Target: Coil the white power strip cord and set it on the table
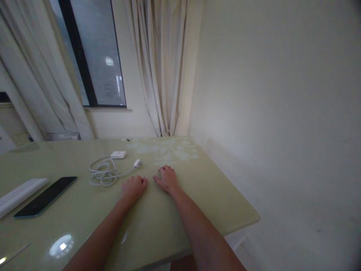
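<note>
My left hand (134,188) rests on the glossy pale green table (220,199), its fingers curled in and nothing visible in them. Just to its right lies my right hand (167,178) on the tabletop, thumb apart from the fingers and nothing held. Beyond my left hand is a white cable (105,172), loosely coiled. A white power adapter (118,154) sits by the coil's far side. The cable leads to a small white plug (137,163), which lies between and beyond both hands, touching neither.
On the left lie a dark tablet (46,197) with a teal edge and a long white object (22,195). A thin white stick (18,253) is near the lower left corner. A wall (276,113) borders the right side; curtains (160,64) and a window (98,52) are behind.
</note>
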Demonstrator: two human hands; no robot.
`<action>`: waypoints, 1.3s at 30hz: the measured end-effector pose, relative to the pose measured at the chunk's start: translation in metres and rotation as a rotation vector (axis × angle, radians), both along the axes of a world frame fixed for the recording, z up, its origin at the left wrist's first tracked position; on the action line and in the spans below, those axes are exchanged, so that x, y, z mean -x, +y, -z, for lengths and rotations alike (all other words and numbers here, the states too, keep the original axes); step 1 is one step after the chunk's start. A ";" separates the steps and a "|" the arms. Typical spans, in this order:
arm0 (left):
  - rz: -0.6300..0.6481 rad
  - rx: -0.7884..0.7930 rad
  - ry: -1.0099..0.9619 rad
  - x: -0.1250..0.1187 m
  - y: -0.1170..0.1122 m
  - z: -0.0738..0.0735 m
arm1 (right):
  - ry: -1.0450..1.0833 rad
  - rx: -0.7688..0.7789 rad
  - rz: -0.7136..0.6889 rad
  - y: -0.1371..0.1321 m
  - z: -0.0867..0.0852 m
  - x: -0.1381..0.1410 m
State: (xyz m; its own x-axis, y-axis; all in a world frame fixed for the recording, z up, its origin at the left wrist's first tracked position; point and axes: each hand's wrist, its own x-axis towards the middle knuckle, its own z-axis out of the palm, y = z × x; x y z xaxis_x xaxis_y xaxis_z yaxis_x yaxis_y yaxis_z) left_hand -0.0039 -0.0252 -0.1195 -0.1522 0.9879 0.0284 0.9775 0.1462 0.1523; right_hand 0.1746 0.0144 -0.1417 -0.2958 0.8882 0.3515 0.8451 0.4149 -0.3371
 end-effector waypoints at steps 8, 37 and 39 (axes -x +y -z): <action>0.016 0.024 -0.033 0.004 -0.002 -0.003 | 0.018 0.005 0.014 -0.003 -0.003 -0.001; 0.088 0.038 -0.001 0.002 -0.009 -0.006 | 0.133 0.060 -0.255 -0.013 -0.007 -0.012; 0.081 0.038 0.005 0.002 -0.010 -0.005 | 0.148 0.092 -0.415 -0.020 -0.007 -0.014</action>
